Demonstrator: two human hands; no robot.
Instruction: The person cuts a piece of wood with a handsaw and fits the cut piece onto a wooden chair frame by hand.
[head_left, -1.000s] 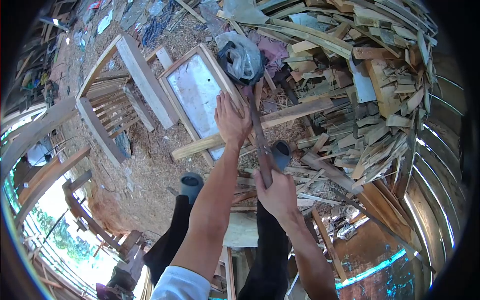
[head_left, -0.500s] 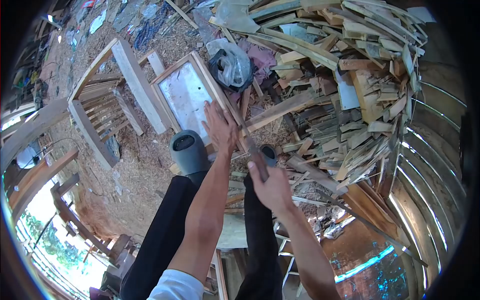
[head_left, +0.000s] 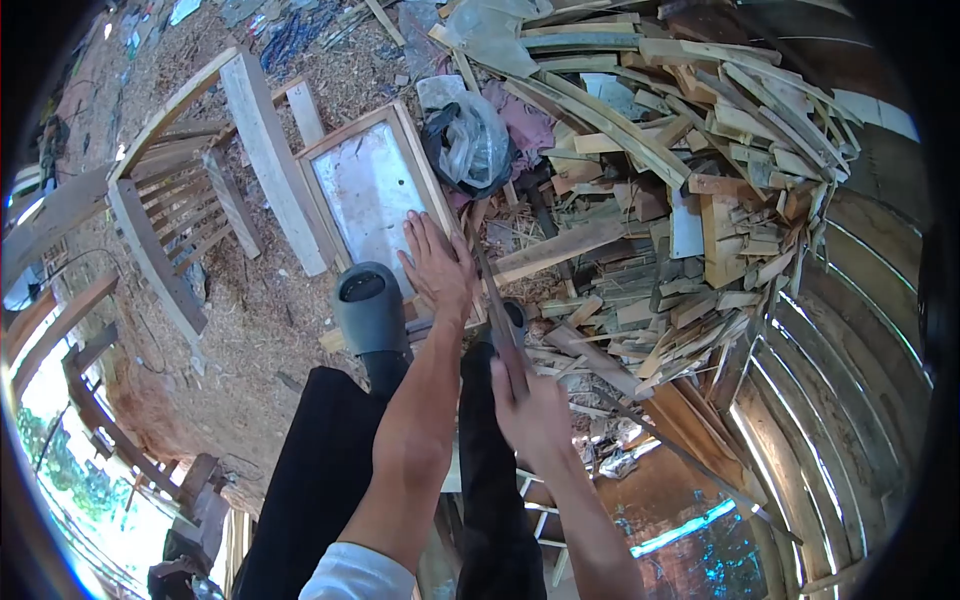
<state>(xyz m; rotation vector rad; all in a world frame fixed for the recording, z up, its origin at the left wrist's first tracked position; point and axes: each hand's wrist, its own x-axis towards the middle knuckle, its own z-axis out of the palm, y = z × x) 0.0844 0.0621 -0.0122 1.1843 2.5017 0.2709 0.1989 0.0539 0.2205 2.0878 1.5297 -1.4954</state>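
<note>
Left hand (head_left: pixel 438 270) down on the frame (head_left: pixel 420 160), palm over the right rim towards its lower right corner, loosely open, fingertips on the pale panel (head_left: pixel 372 185), nothing clasped! Right hand (head_left: pixel 535 420), below that corner, is curled firmly round the handle of a long, dark tool (head_left: pixel 497 307), whose shaft slants up along the frame's right edge. The frame lies on the littered floor (head_left: pixel 250 370), left shoe (head_left: pixel 365 300) at its lower left corner, bag (head_left: pixel 475 145) just beside its upper right side, chair (head_left: pixel 270 160) near its left edge, scrap wood (head_left: pixel 700 320) heaped along the floor's right side.
</note>
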